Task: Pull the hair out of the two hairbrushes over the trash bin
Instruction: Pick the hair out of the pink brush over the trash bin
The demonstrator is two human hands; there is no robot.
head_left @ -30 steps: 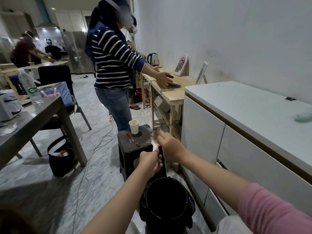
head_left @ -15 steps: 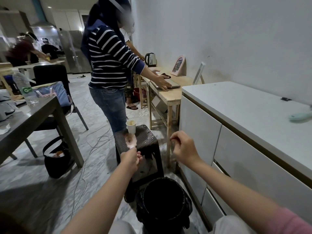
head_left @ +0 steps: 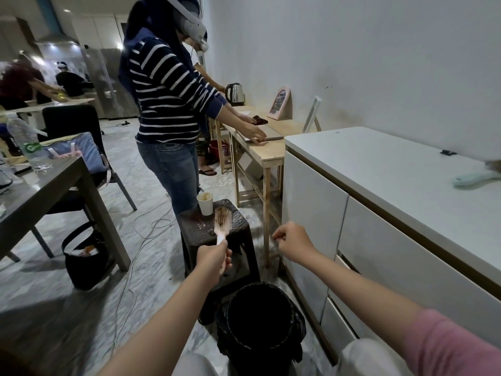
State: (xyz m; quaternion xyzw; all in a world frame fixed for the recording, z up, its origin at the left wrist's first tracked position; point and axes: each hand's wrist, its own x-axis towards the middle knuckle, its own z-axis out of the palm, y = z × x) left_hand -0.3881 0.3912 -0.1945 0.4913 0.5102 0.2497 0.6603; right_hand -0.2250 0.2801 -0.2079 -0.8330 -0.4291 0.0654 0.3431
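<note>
Trash bin [head_left: 260,316], black-lined, mouth open, sits nearest me at floor level, roughly 6 o'clock in the head view. No hair visible inside; too dark to tell.

Left hand [head_left: 212,260], up and to 11 o'clock of the bin. Grip closed around the handle of the pale hairbrush [head_left: 222,222]. The brush's long axis runs away from me toward 12 o'clock, head up and slightly tilted right, bristle face toward me and matted with brownish hair. The head stands over the dark woven stool [head_left: 217,232], not over the bin mouth.

Right hand [head_left: 294,241], to 3 o'clock of the brush head and well apart from it. Grip pinched shut, thumb against forefinger; I cannot tell whether any strands are caught in the pinch. It hangs beyond the bin's far rim, toward 1 o'clock.

The relation I judge matters: the brush head lies to 9 o'clock of the right pinch, at about the same height. Right hand is the free one for the next pull; both hands would want to come back toward me to be above the bin.

Paper cup [head_left: 205,203] on the stool, just past the brush head.

Second hairbrush [head_left: 477,177], pale green, lies on the white desk [head_left: 379,169] at far 3 o'clock, handle pointing left, untouched.
</note>
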